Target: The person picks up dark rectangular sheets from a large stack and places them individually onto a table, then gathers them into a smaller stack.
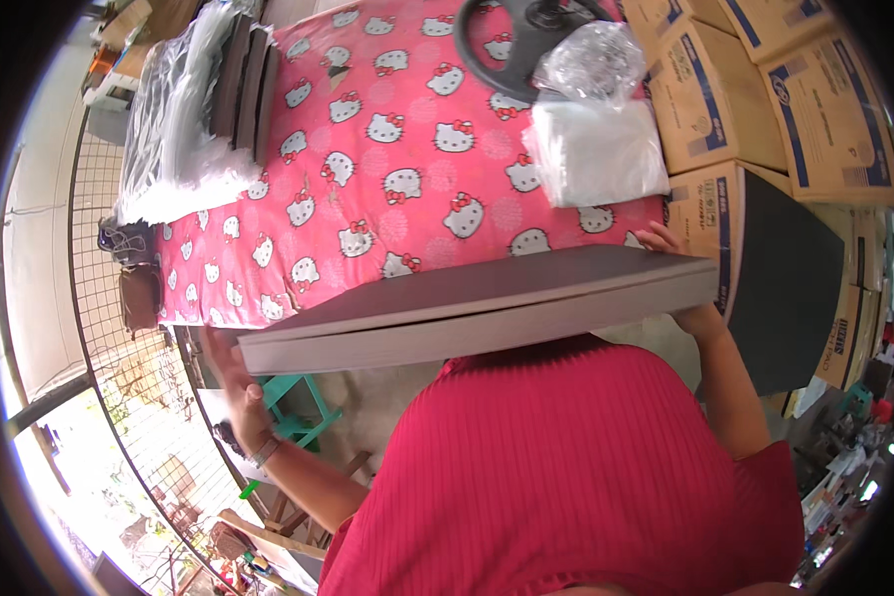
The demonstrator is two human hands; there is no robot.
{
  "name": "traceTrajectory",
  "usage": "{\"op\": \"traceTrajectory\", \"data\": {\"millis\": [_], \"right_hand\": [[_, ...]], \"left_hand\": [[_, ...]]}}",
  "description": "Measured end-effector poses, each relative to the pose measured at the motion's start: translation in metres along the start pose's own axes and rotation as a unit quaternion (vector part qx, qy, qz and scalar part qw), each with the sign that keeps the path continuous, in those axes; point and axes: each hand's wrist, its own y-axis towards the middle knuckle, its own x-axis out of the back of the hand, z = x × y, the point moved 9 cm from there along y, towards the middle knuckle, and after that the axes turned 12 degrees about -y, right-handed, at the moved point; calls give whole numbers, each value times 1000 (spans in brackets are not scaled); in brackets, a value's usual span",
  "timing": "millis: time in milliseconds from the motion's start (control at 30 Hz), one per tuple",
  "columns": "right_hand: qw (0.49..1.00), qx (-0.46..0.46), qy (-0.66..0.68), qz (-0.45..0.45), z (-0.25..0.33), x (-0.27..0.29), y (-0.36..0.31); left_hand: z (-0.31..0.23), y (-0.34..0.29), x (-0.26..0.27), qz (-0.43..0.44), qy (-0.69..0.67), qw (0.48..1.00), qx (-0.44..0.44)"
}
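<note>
A large flat box (487, 318) with a dark grey top and a lighter grey side spans the space in front of me. It lies across the near edge of the table, and a narrow dark gap runs along its side. My left hand (238, 387) is at the box's left end, slightly blurred, with its fingers against the corner. At the right end my right hand (700, 320) grips the box, fingertips over the far edge and the rest of the hand below. The box hides part of both hands.
A pink patterned cloth (377, 169) covers the table. Plastic-wrapped dark panels (194, 109) are stacked at far left. A black steering wheel (487, 74), a clear plastic bundle (591, 65) and folded white plastic bags (601, 154) lie at far right. Cardboard boxes (715, 99), a dark panel (785, 278) and a green stool (308, 412) stand around.
</note>
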Motion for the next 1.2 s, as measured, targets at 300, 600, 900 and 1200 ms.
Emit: {"op": "traceTrajectory", "data": {"millis": [300,600,900,1200], "right_hand": [[948,-79,-183,-249,-75,20,38],[904,60,-424,3,100,-150,397],[853,156,-485,110,82,-359,523],[940,14,-290,-179,-57,-240,329]], "left_hand": [[133,50,8,-193,-58,975,-96],[195,72,44,-342,-407,828,176],[307,12,-12,-469,-434,716,280],[330,0,-12,-500,-368,718,315]]}}
